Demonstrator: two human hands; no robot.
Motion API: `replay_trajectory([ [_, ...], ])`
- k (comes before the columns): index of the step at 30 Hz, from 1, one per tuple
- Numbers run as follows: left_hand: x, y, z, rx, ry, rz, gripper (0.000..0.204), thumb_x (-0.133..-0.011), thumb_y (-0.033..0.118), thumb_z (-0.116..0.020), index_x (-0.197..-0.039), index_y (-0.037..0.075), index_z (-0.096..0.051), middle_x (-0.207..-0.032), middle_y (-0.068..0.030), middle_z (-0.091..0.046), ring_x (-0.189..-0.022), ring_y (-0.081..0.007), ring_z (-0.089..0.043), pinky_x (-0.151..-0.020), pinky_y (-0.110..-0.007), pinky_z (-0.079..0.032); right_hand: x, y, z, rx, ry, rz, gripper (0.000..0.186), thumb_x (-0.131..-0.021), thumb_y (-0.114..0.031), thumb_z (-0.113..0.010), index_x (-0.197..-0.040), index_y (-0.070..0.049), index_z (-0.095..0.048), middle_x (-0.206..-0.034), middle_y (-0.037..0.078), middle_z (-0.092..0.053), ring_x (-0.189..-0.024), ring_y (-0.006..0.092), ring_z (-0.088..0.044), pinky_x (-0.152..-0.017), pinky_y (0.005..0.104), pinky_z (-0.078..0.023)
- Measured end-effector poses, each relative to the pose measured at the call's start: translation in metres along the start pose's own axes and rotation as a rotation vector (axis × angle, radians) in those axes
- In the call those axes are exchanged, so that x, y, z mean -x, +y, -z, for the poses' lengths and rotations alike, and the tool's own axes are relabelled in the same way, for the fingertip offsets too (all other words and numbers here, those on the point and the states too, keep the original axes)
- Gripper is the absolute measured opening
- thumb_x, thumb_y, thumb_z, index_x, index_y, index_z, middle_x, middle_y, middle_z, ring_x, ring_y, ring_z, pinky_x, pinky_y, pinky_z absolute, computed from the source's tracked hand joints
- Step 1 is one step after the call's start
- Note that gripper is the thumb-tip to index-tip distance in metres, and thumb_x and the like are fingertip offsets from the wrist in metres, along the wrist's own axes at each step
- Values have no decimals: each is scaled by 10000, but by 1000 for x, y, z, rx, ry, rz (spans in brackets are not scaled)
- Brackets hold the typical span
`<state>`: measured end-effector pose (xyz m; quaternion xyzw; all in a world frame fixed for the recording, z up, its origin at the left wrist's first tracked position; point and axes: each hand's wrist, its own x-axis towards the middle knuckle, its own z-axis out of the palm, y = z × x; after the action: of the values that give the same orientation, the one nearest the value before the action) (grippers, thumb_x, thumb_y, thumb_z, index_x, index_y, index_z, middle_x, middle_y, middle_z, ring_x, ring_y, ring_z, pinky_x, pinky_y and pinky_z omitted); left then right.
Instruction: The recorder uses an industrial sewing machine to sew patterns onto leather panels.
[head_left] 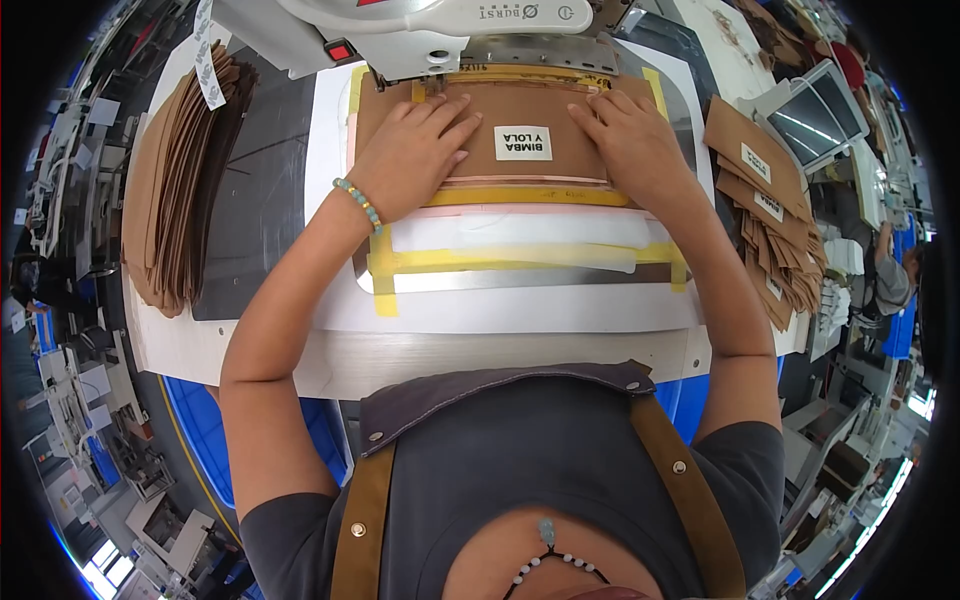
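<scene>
A brown panel (480, 130) lies under the head of a white sewing machine (430, 15), with a white label (523, 143) at its middle. My left hand (420, 150) lies flat on the panel's left part, fingers stretched toward the machine's needle area (435, 85). On the right part rests my right hand (635, 135), its fingers spread and its fingertips near the far edge. Both hands press from above and grip nothing. A yellow-edged strip (530, 196) runs along the near edge of the panel, between my wrists.
A tall stack of brown panels (165, 200) stands at the left. More labelled brown panels (770, 210) are piled at the right, beside a tilted screen (815, 115). Yellow tape (470, 260) crosses the white sheet (480, 310) near me. Blue bins (200, 420) sit below the table edge.
</scene>
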<state>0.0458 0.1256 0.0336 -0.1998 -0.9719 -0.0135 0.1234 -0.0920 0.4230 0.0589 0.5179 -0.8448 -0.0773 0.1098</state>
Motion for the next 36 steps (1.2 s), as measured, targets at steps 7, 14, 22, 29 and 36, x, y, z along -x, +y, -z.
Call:
replay_trajectory([
  [7, 5, -4, 3, -5, 5, 9, 488, -1016, 192, -643, -1486, 74, -579, -1548, -114, -554, -1393, -298, -533, -1109, -432, -430, -3, -6, -5, 64, 97, 68, 540, -926, -59, -652, -1457, -155, -643, -1240, 85, -689, -1243, 229, -601, -960, 375, -462],
  [14, 9, -9, -1, -27, 68, -3, 427, -1013, 219, -650, -1403, 48, -623, -1466, -126, -597, -1339, -289, -562, -1100, -423, -457, -7, -10, -2, 41, 53, 68, 508, -959, -78, -620, -1460, -157, -634, -1393, 109, -655, -1241, 248, -618, -1031, 394, -487],
  [22, 15, -7, 10, 12, -18, 144, 419, -976, 143, -689, -1375, 30, -628, -1457, -152, -600, -1311, -353, -576, -1108, -456, -479, -22, -22, -5, 64, 81, 112, 521, -950, -118, -629, -1470, -146, -626, -1381, 99, -658, -1242, 243, -612, -1018, 384, -489],
  [29, 1, 4, -3, 92, 87, -1, 410, -947, 97, -652, -1351, 23, -654, -1420, -156, -620, -1336, -328, -566, -1096, -435, -476, -36, -35, -6, 69, 86, 149, 516, -960, -141, -613, -1476, -126, -620, -1358, 89, -661, -1258, 230, -599, -1016, 372, -487],
  [36, -2, 6, -5, 107, 96, -24, 427, -929, 72, -636, -1350, 1, -653, -1420, -170, -618, -1349, -349, -558, -1113, -438, -467, -51, -48, -2, 18, 134, 191, 487, -940, -133, -617, -1422, -78, -656, -1298, 86, -682, -1229, 244, -614, -981, 362, -507],
])
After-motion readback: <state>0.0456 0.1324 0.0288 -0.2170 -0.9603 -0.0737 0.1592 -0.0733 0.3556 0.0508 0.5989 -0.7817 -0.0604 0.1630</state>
